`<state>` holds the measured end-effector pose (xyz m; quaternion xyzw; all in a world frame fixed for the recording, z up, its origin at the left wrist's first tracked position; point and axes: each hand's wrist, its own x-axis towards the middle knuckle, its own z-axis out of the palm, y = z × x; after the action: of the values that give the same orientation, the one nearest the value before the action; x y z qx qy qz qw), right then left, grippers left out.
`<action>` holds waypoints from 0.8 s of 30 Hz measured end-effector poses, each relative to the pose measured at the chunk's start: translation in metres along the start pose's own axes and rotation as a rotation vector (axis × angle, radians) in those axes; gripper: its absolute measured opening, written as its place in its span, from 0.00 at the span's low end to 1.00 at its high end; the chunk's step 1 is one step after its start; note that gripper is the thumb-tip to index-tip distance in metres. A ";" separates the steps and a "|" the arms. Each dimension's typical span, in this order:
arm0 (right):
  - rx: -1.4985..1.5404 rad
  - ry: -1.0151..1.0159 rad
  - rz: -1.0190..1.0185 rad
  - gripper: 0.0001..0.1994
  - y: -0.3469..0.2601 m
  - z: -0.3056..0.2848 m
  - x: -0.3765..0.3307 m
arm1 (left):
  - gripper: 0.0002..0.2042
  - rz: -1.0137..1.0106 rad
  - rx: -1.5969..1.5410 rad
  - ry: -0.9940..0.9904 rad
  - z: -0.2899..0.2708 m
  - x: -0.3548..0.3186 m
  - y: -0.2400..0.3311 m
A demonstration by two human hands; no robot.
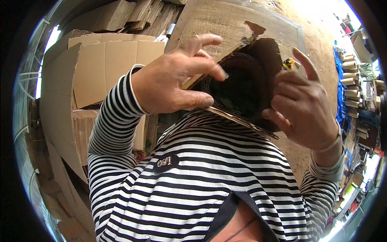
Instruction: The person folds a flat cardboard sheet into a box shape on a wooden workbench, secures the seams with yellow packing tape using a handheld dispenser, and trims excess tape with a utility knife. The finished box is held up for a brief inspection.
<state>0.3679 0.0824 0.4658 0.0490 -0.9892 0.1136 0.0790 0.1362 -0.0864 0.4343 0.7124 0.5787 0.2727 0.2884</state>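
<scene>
In front of my chest is a dark brown hollow cardboard piece, angular at its rim, with torn, ragged edges and a rounded dark cavity. What lies deep inside is too dark to make out. My left hand is at its left edge, fingers spread, thumb and forefinger apart over the rim. At the right edge, my right hand has most fingers bent against the piece and one finger raised. A torn brown flap sticks up beyond the far corner. Something small and yellow shows behind the right side.
Large cardboard sheets and flattened stacks stand to the left. Beyond the hands is a worn wooden board. Along the right are cluttered rolled or stacked pieces next to blue sheeting.
</scene>
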 end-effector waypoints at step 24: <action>0.535 -0.569 0.555 0.08 -0.001 0.032 0.061 | 0.51 0.072 -0.107 0.064 0.022 -0.017 -0.015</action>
<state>0.3035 0.0687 0.4454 -0.1690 -0.8833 0.3632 -0.2437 0.1388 -0.1024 0.4075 0.7074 0.5462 0.3359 0.2975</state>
